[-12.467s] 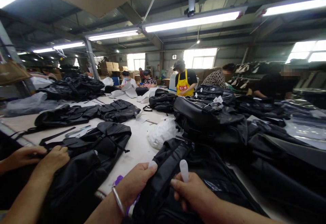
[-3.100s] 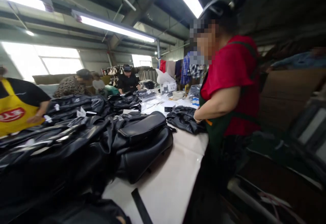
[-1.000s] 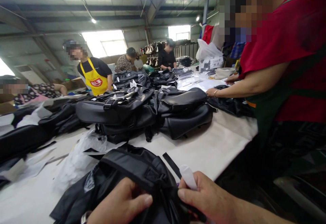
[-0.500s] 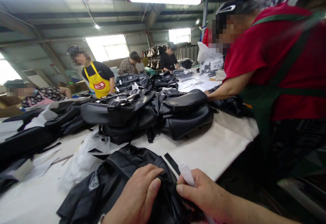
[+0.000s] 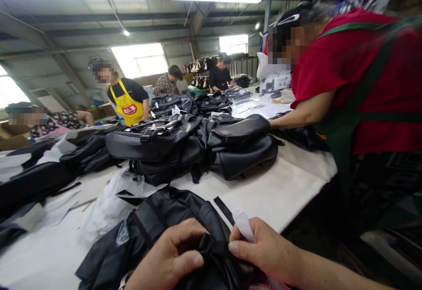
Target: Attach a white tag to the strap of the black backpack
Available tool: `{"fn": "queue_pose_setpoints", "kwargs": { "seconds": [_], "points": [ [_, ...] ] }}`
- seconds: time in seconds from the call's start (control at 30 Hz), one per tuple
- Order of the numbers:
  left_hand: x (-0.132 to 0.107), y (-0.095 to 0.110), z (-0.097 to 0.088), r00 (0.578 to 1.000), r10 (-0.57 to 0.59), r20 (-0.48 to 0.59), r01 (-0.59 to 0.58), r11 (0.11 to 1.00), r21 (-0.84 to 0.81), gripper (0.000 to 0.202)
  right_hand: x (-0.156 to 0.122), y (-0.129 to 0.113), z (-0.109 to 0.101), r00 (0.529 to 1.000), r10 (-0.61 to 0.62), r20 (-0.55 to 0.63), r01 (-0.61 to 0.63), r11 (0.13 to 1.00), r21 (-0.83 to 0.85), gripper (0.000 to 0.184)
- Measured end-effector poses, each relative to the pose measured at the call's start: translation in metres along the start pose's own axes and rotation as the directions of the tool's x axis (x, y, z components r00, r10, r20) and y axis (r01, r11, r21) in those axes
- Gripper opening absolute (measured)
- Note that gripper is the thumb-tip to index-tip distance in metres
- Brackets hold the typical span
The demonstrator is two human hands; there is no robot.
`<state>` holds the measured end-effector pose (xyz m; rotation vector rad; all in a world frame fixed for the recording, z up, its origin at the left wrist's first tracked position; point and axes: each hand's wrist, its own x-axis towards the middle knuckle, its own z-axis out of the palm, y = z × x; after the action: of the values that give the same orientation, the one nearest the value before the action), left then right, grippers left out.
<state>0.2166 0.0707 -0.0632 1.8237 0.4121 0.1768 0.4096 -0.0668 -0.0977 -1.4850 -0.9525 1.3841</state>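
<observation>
Black bag [image 5: 165, 208] on near side of table [image 5: 263, 189], slumped, under and between both hands. Left hand [image 5: 169, 255] curled over it, thumb and forefinger closed about short strap [image 5: 205, 242]; rest of hold hidden by folds. Right hand [image 5: 263, 248] clenched on white tab [image 5: 242, 225], rounded end up; thumb tip against dark material, cannot tell if strap or bag body. Just beyond: loose black strip [image 5: 224, 211], flat on table. To left: plastic sack [image 5: 107, 213] with white contents, just beside bag. Farther: stacked bags [image 5: 158, 145]; co-worker in red [image 5: 362, 83] leaning over table at right. Risks, judged: strap slipping, from small pinch on smooth material; tab dropped, from crowded right-hand grip; sack dragged along, from any sideways tug on bag.
</observation>
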Motion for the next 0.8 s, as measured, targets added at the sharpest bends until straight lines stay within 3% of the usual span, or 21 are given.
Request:
{"fn": "queue_pose_setpoints", "kwargs": {
  "seconds": [0.17,0.4,0.63,0.73,0.8],
  "points": [
    [0.001,-0.006,0.005,0.997,0.057,-0.052,-0.051,0.993,0.110,0.035,0.003,-0.005,-0.002,0.999,-0.033,-0.022,0.032,0.999,-0.041,0.012],
    [0.003,-0.010,0.009,0.994,0.063,-0.088,-0.056,0.995,0.081,0.031,0.014,-0.019,0.009,0.991,-0.132,-0.028,0.129,0.988,-0.083,0.012],
    [0.003,-0.009,0.008,0.993,0.045,-0.105,-0.040,0.998,0.043,0.035,0.004,-0.020,-0.011,0.991,-0.076,0.113,0.091,0.987,-0.133,0.013],
    [0.004,-0.007,0.008,0.995,0.041,-0.093,-0.038,0.999,0.030,0.035,-0.001,-0.017,-0.016,0.994,0.001,0.110,0.017,0.986,-0.166,0.012],
    [0.004,-0.006,0.009,0.995,0.044,-0.089,-0.042,0.999,0.027,0.035,0.002,-0.016,-0.010,0.997,-0.012,0.081,0.024,0.989,-0.146,0.013]
  ]
}}
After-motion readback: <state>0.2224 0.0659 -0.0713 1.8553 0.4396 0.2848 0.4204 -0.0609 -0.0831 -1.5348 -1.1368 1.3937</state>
